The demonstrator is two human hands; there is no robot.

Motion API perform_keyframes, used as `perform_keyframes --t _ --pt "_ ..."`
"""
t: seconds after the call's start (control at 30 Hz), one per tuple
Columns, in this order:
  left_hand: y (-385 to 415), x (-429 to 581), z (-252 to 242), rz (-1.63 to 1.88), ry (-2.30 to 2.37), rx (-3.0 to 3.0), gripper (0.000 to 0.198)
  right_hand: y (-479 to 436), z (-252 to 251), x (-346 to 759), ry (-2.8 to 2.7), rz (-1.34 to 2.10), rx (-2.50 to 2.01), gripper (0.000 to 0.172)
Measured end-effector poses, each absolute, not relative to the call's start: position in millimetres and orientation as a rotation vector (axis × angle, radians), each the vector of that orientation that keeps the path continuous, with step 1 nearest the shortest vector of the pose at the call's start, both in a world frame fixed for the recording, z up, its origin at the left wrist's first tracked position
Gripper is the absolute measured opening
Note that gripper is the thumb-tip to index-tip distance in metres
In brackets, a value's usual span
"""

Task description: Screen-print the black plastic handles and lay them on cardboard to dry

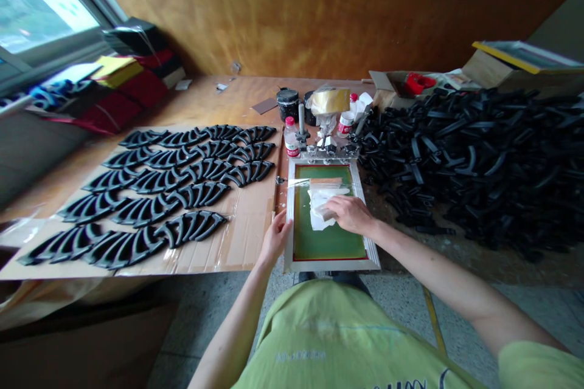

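My right hand [351,213] is closed around a small greyish squeegee [325,213] over the screen-printing frame [371,249]. Beneath the squeegee, a patch of white ink [319,202] lies on the green mesh [329,247]. An orange-brown strip [325,182] rests across the mesh just beyond the ink. At the frame's left rail is my left hand [276,236], fingers curled and thumb against the edge; its fingertips are partly hidden. The frame's far end meets a metal hinge clamp [329,153], with a plastic-wrapped yellowish block [329,101] above it.
Left, rows of curved black plastic parts [168,176] lie on a cardboard sheet [246,225]. A large heap of similar parts [474,158] covers the right side. A red-capped bottle [291,137] and a dark tub [288,104] stand behind the frame, before a wooden board [319,30].
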State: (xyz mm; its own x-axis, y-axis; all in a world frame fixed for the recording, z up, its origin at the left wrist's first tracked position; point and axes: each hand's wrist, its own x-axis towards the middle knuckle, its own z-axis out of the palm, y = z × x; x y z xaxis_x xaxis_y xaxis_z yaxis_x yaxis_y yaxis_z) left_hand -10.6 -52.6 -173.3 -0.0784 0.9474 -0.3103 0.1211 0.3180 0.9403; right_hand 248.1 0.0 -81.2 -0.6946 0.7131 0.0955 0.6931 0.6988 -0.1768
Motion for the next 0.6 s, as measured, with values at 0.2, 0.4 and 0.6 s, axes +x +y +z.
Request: perform_keyframes --t 0.2,0.4,0.6 --pt "-55 -6 -157 0.991 1.439 0.919 0.074 -23 -99 254 -2.740 0.246 -1.030 0.024" --pt "-56 -9 -126 0.981 1.424 0.880 0.088 33 -54 241 -2.484 0.235 -1.368 0.046" --pt "-36 -15 -58 1.127 1.336 0.926 0.058 84 -24 302 -2.035 0.167 -1.658 0.038"
